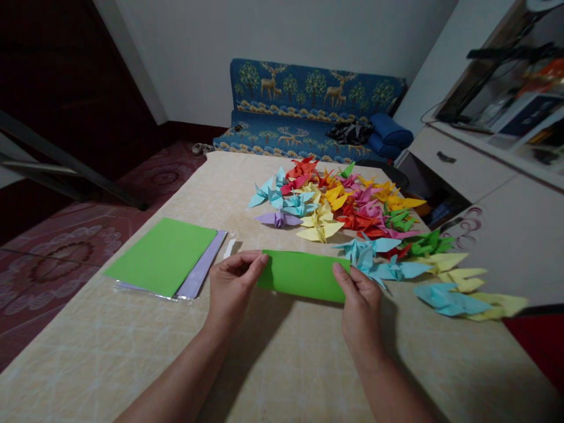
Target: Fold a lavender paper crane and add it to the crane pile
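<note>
A green sheet of origami paper [304, 276], folded into a long rectangle, is held up just above the table between my two hands. My left hand [235, 279] pinches its left end, thumb on the near face. At the right end, my right hand [361, 296] grips the paper between thumb and fingers. Beyond it lie many folded paper cranes in several colours, among them a purple crane [278, 219], a yellow crane [319, 226] and a light blue crane [452, 298]. Left of my hands, a flat green sheet [165, 255] rests on purple paper [200, 270] in clear plastic wrapping.
The table [282, 364] has a pale patterned cover. A small white strip [230, 248] lies near the paper stack. Behind stands a blue sofa [282, 126] with a deer pattern. To the right is a white cabinet [506, 223]; metal legs [66, 167] stand at the left.
</note>
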### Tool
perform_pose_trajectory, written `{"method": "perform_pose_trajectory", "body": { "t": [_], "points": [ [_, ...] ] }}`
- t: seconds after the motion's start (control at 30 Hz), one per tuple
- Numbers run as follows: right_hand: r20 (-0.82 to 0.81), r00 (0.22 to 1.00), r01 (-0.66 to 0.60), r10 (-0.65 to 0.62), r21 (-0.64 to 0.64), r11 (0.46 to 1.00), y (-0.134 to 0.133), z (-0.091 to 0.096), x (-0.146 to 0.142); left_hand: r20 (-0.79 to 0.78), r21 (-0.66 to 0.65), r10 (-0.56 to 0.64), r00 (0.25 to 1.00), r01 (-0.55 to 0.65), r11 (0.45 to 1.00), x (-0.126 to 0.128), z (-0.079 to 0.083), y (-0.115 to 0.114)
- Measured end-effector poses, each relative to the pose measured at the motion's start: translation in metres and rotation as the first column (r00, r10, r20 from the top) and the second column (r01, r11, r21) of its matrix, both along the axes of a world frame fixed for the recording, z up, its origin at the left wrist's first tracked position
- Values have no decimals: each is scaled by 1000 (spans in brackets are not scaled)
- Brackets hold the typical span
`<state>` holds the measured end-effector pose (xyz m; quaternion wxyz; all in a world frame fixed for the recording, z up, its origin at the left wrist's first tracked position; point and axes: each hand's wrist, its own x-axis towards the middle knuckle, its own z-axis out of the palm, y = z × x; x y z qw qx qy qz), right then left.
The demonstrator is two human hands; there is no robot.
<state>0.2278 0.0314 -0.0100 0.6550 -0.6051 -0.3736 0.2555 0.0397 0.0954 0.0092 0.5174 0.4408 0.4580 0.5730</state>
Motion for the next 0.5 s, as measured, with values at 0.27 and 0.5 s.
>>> {"method": "perform_pose_trajectory", "body": {
  "t": [0.27, 0.5],
  "points": [
    [297, 955, 47, -13, -106, 993, 3, 5, 2, -127, -97, 19, 992, -31, 995, -2, -8, 5],
    [590, 803, 89, 84, -258, 962, 1, -6, 10, -393, -71, -67, 917, 42, 997, -7, -14, 11]
  ]
}}
